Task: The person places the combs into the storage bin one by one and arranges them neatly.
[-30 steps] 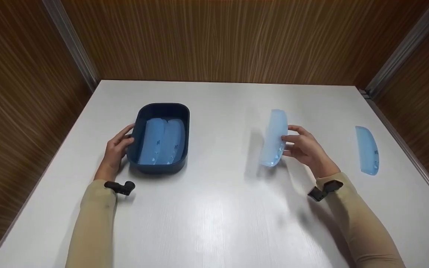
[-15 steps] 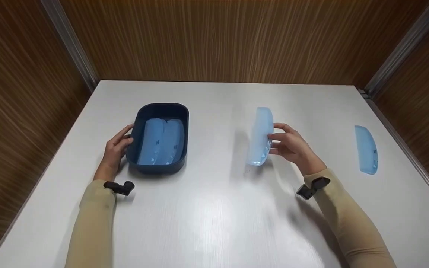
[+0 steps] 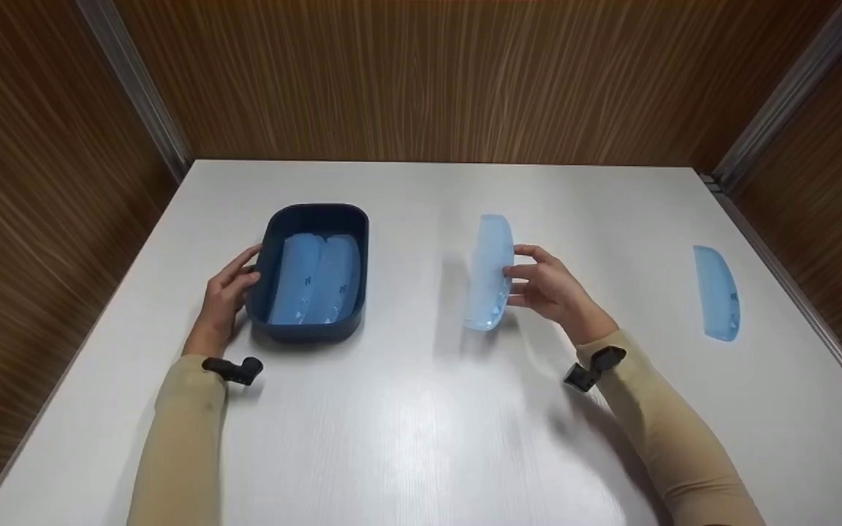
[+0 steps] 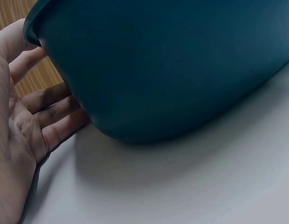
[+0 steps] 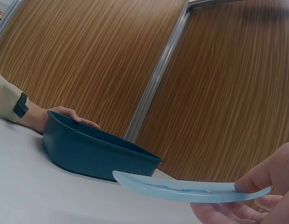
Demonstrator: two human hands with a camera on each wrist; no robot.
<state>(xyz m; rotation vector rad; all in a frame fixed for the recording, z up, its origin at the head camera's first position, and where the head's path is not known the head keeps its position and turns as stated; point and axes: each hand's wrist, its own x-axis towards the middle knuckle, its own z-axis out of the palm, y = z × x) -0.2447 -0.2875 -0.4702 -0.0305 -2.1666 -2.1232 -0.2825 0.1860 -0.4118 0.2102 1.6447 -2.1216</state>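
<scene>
On the left of the table stands a dark blue rectangular box point(image 3: 309, 334) with rounded corners. Inside lie two light-blue half-moon combs point(image 3: 297, 277), side by side and partly overlapping. My left hand point(image 3: 225, 296) rests against the box's left side, its fingers fairly straight along the wall and rim. Above the table right of the box, my right hand point(image 3: 549, 288) pinches another light-blue comb point(image 3: 490, 270) by its curved edge, thumb on top and fingers beneath. The right wrist view shows the held comb point(image 5: 177, 189) nearly edge-on.
One more light-blue comb point(image 3: 717, 292) lies alone at the table's right. Wood-grain panels point(image 3: 421, 80) rise behind and at both sides of the white table point(image 3: 406, 438). Black wrist cameras sit on both sleeves.
My right hand has carried its comb leftward across the table, nearer the box. My left hand and the box have stayed where they were.
</scene>
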